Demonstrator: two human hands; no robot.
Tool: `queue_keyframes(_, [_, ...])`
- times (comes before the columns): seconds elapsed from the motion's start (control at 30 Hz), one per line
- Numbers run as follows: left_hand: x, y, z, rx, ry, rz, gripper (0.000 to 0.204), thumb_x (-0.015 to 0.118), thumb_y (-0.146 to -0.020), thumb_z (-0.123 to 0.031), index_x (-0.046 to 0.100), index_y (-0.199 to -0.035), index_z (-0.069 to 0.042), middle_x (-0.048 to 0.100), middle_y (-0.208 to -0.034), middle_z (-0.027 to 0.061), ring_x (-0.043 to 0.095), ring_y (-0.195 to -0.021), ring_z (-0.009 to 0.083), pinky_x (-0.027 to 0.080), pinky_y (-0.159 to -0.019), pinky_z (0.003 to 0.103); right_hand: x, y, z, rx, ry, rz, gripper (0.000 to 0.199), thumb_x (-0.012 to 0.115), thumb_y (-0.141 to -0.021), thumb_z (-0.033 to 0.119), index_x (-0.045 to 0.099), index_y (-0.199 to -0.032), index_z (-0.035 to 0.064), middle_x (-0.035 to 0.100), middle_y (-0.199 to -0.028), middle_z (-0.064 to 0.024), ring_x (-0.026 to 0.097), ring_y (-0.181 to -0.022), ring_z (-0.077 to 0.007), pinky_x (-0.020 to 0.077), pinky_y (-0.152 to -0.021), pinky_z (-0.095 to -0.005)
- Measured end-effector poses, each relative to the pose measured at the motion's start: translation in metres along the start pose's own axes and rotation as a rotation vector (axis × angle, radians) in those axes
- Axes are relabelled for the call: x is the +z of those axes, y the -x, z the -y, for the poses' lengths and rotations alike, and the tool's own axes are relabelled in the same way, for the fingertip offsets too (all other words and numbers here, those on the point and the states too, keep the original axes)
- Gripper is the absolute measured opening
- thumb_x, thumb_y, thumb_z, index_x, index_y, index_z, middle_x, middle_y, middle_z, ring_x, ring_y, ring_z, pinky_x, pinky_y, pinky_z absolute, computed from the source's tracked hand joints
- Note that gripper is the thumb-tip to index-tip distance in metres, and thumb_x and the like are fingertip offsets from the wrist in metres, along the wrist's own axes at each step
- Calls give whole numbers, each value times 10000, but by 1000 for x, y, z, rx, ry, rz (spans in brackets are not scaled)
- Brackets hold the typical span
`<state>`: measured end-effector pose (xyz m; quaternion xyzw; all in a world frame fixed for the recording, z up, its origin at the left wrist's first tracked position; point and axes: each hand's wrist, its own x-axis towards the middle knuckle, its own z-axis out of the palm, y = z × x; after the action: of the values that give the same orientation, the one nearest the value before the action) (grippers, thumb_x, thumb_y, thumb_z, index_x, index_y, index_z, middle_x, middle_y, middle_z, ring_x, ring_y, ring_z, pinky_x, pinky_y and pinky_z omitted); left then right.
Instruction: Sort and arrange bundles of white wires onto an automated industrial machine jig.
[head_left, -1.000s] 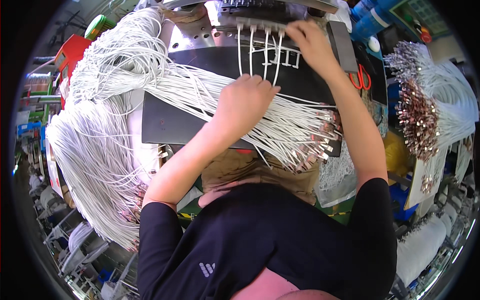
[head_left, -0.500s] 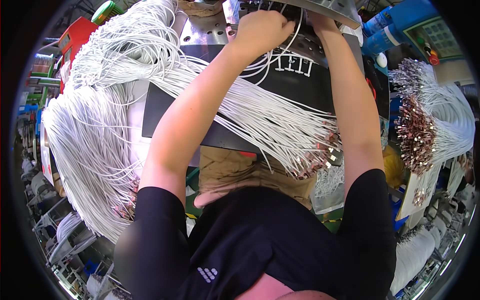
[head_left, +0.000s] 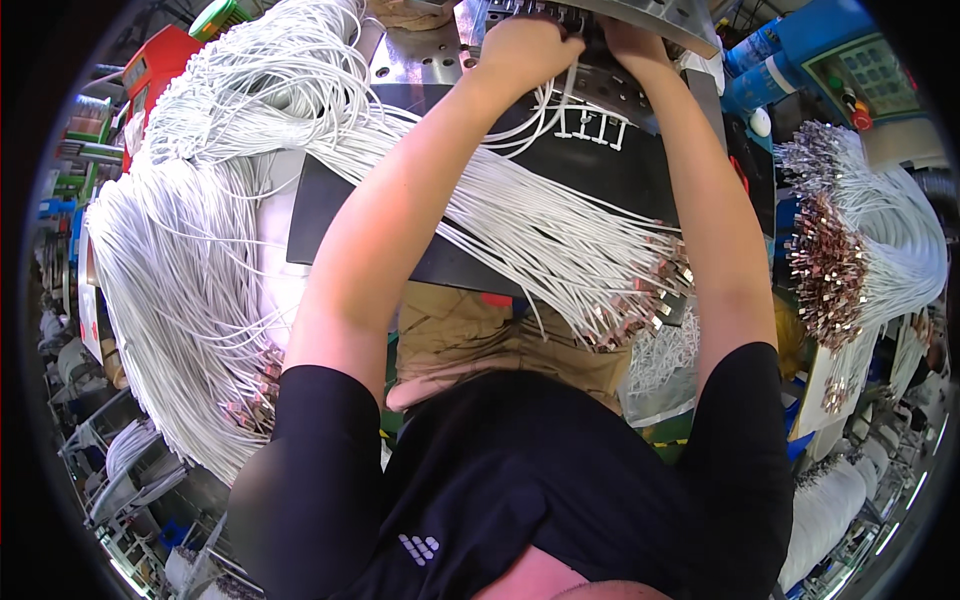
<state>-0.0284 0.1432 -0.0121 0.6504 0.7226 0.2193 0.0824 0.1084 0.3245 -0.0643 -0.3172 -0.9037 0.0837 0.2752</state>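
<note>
At the top, my left hand [head_left: 528, 48] is closed at a dark metal fixture [head_left: 590, 92], its fingers curled toward the far side. A thin white cable [head_left: 568, 88] runs down from beside its thumb, and the hand appears to grip it. To the right, my right hand [head_left: 632, 45] reaches under the edge of a steel plate [head_left: 665, 22], where its fingertips are hidden. White moulded pieces on a runner [head_left: 592, 132] lie just in front of the fixture. A bundle of white cables [head_left: 540, 215] with metal connectors [head_left: 650, 290] crosses the black work surface [head_left: 625, 178] beneath my forearms.
More white cables [head_left: 180, 290] are heaped and hang at the left. Another bundle with coppery connectors [head_left: 828, 265] hangs at the right, below a blue machine panel [head_left: 860, 75] with a red button. A clear bag of white scraps [head_left: 660, 365] lies near my lap.
My right hand has drawn back slightly, showing more of it from under the plate. The cable that looped up between my hands now hangs straighter beside my left thumb.
</note>
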Motion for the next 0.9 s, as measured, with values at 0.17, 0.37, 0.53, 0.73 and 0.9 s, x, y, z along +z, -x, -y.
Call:
queue_keyframes(0.17, [1, 10, 27, 171, 4, -304, 262, 547, -876, -146, 663, -1038, 25, 681, -919, 243, 642, -863, 434, 497, -800, 514, -33, 57, 86, -283, -111, -149, 454, 511, -991, 350, 595, -1277, 8, 602, -1274, -227, 524, -1218, -383, 392, -1050, -438])
queue_keyframes(0.37, [21, 10, 39, 103, -80, -507, 211, 582, -854, -107, 649, -975, 52, 666, -876, 256, 626, -806, 442, 496, -749, 510, -42, 60, 102, -163, 58, -13, 589, 496, -992, 441, 554, -1329, -39, 543, -1391, -206, 462, -1328, -353, 330, -1126, -422])
queue_keyframes(0.53, [14, 22, 28, 150, 110, -529, 263, 591, -837, -98, 650, -1030, 70, 673, -1002, 245, 627, -946, 410, 491, -837, 497, -35, 62, 96, -172, 63, -24, 622, 502, -985, 467, 544, -1347, -36, 527, -1415, -201, 453, -1348, -335, 323, -1137, -412])
queue_keyframes(0.73, [0, 23, 31, 298, -339, -525, 401, 585, -843, -138, 623, -1206, 30, 649, -1197, 199, 587, -1144, 334, 438, -997, 466, -35, 60, 95, -151, 27, -11, 618, 493, -989, 466, 543, -1354, -30, 531, -1416, -196, 455, -1349, -329, 321, -1138, -411])
queue_keyframes(0.9, [18, 9, 28, 239, -613, -536, 441, 585, -847, -188, 615, -1248, -5, 643, -1215, 195, 582, -1170, 337, 413, -1034, 475, -37, 60, 96, -153, 46, 3, 618, 500, -986, 463, 538, -1361, -26, 532, -1416, -193, 463, -1342, -330, 333, -1131, -420])
